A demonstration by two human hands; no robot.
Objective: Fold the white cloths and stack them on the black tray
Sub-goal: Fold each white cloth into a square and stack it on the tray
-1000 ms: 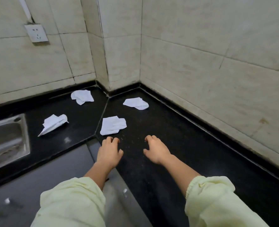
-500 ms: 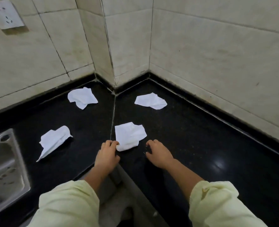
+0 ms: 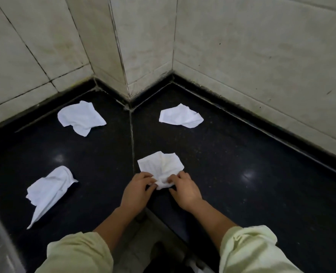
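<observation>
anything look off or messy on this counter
Four white cloths lie crumpled and scattered on the black counter, none folded: far left cloth, far right cloth, near left cloth, and the near cloth that the left hand and right hand pinch. No black tray is in view.

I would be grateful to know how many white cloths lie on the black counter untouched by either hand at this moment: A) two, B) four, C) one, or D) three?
D: three cloths lie apart from the hands, the back left cloth, the back right cloth and the near left cloth, while the left hand and right hand both pinch the near cloth.
</observation>
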